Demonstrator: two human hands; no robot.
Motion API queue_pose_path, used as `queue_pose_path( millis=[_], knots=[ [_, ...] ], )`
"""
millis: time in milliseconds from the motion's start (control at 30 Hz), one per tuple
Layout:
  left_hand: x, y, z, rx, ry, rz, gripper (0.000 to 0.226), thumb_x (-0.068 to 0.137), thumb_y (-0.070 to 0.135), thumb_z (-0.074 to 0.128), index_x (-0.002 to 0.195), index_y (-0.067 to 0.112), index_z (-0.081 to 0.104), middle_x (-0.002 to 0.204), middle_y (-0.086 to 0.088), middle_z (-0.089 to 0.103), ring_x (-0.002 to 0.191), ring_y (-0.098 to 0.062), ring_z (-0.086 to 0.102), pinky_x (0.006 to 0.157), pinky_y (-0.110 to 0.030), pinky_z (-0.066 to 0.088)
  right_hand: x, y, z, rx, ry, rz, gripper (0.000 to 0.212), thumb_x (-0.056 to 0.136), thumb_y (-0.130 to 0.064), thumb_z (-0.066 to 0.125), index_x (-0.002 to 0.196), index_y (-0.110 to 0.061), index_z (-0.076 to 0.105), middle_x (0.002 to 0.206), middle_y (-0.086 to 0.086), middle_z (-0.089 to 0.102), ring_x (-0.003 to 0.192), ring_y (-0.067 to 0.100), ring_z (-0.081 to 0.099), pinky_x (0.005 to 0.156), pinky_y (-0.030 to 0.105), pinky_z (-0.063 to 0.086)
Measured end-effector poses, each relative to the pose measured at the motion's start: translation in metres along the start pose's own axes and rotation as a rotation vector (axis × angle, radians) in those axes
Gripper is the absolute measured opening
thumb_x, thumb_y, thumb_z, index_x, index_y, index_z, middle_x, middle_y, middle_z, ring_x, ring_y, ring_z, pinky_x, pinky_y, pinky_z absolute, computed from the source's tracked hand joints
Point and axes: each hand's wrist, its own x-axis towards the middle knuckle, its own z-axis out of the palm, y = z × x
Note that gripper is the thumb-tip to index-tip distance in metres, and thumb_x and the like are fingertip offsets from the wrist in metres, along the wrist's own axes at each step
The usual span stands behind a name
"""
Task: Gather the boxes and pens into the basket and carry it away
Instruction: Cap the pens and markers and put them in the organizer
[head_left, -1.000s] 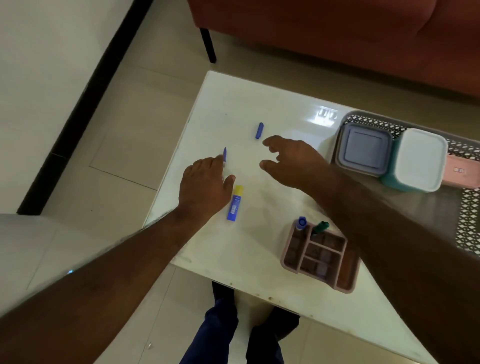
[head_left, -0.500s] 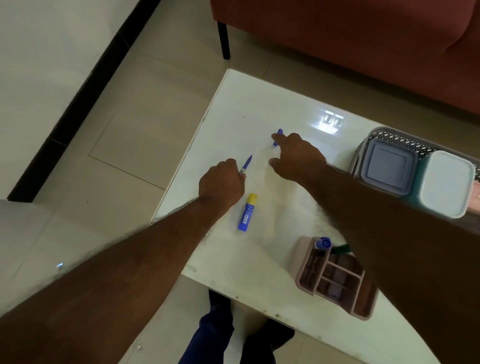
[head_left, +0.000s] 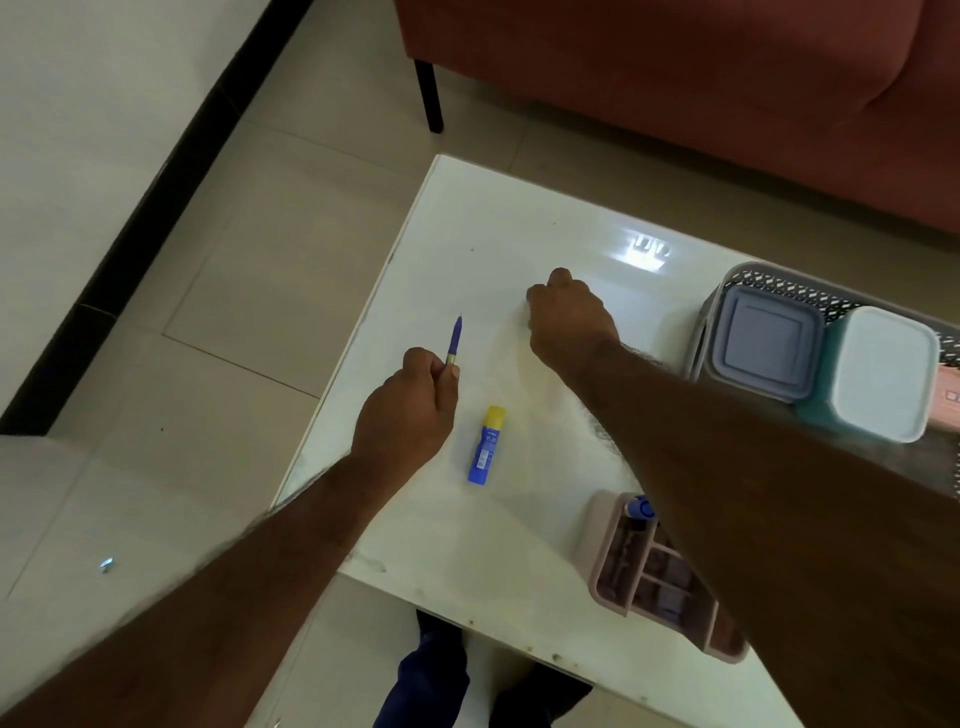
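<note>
The left hand (head_left: 408, 410) is closed in a fist round the lower end of a blue pen (head_left: 454, 340), thumb against the barrel, so that most of the pen sticks out beyond the knuckles with its tip pointing away from the person. The hand hangs over the near-left part of the white table (head_left: 483, 545). Just to the right of that fist a blue glue stick (head_left: 485, 447) with a yellow cap lies flat on the tabletop, apart from the fingers.

Farther out and to the right of the pen, the right hand (head_left: 569, 322) is knuckles-up with its fingers curled under; whether it has anything in its grasp I cannot tell, since the palm faces down.

Beyond the right forearm, at the table's right edge, sits the grey perforated basket (head_left: 727, 283). In it stand a grey-lidded box (head_left: 763, 345) and a teal box (head_left: 883, 374) with a pale lid, touching each other. Nearer the person, under the same forearm, a pink organiser (head_left: 618, 571) with compartments holds a blue-capped marker (head_left: 641, 509).
</note>
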Motion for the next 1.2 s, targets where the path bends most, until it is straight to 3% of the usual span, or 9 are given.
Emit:
queue_pose_path(
  millis=[67,167,233,333,400,500,733,1200],
  knots=[
    [-0.002,0.008,-0.003,-0.028,0.010,0.007,0.039,0.098,0.055,0.028,0.097,0.018,0.042,0.085,0.002,0.071,0.076,-0.018,0.070,0.066,-0.043,0.056,-0.004,0.002,-0.004,-0.007,-0.020,0.003,0.024,0.089,-0.002,0.048,0.110,-0.001,0.059,0.117,0.018,0.050,0.098,0.038,0.059,0.075,0.037,0.047],
    [-0.003,0.023,-0.009,-0.074,-0.003,0.043,0.026,0.102,0.039,0.036,0.100,0.014,0.043,0.088,0.004,0.072,0.079,-0.015,0.070,0.069,-0.035,0.055,-0.004,0.003,-0.009,0.126,-0.084,0.095,0.026,0.085,-0.004,0.049,0.109,-0.002,0.058,0.112,0.015,0.059,0.101,0.035,0.061,0.082,0.035,0.049],
    [-0.004,0.035,-0.013,-0.124,-0.037,0.063,0.024,0.102,0.037,0.036,0.103,0.013,0.043,0.090,0.003,0.071,0.080,-0.015,0.069,0.071,-0.034,0.055,-0.004,0.006,-0.018,0.460,-0.113,0.268,0.032,0.081,-0.004,0.051,0.113,-0.003,0.051,0.107,0.014,0.063,0.098,0.032,0.065,0.083,0.035,0.055],
    [-0.005,0.051,-0.016,-0.167,-0.079,0.087,0.026,0.101,0.039,0.035,0.104,0.014,0.042,0.087,0.003,0.067,0.075,-0.013,0.066,0.073,-0.037,0.057,-0.015,0.012,-0.048,1.164,-0.113,0.488,0.035,0.084,0.003,0.058,0.116,-0.008,0.052,0.100,0.019,0.067,0.086,0.027,0.073,0.074,0.039,0.062],
    [-0.006,0.062,-0.015,-0.176,-0.077,0.100,0.024,0.101,0.040,0.036,0.103,0.016,0.040,0.083,0.006,0.064,0.070,-0.014,0.065,0.071,-0.040,0.057,-0.031,0.022,-0.068,1.453,-0.096,0.476,0.030,0.088,0.007,0.060,0.114,-0.006,0.058,0.103,0.020,0.068,0.086,0.025,0.074,0.076,0.037,0.062],
    [-0.009,0.077,-0.012,-0.158,-0.040,0.138,0.022,0.102,0.038,0.037,0.101,0.017,0.038,0.078,0.002,0.064,0.066,-0.021,0.063,0.065,-0.043,0.056,-0.055,0.039,-0.086,1.689,-0.001,0.406,0.022,0.092,0.007,0.059,0.111,-0.004,0.061,0.108,0.020,0.068,0.093,0.028,0.073,0.085,0.041,0.060],
    [-0.018,0.106,-0.004,-0.125,-0.045,0.201,0.020,0.102,0.036,0.039,0.100,0.017,0.038,0.072,0.000,0.060,0.060,-0.022,0.060,0.059,-0.039,0.053,-0.086,0.060,-0.086,1.602,0.117,0.338,0.020,0.096,-0.006,0.059,0.116,-0.007,0.061,0.105,0.012,0.073,0.093,0.022,0.073,0.086,0.041,0.059],
    [-0.031,0.119,0.005,-0.106,-0.066,0.239,0.026,0.098,0.044,0.034,0.100,0.018,0.037,0.069,0.001,0.056,0.056,-0.019,0.056,0.052,-0.029,0.045,-0.104,0.065,-0.081,1.513,0.218,0.329,0.019,0.096,-0.008,0.059,0.115,-0.006,0.060,0.105,0.013,0.072,0.094,0.022,0.072,0.082,0.037,0.060]
  ],
)
